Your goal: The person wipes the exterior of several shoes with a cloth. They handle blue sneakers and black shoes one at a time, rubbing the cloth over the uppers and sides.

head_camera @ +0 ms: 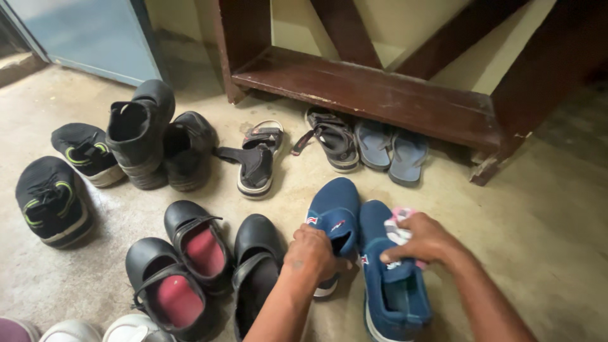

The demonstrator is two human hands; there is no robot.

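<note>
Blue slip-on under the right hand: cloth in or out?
Partly in. Right hand presses the pink-white cloth at the blue shoe opening; most still shows outside.

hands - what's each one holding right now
Left hand: closed on the left blue shoe.
Right hand: closed on a pink-white cloth, over the right blue shoe.

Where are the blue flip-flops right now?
The blue flip-flops lie side by side on the floor, tucked partly under the dark wooden shelf, upper middle of the head view, just right of a grey strap sandal.
</note>
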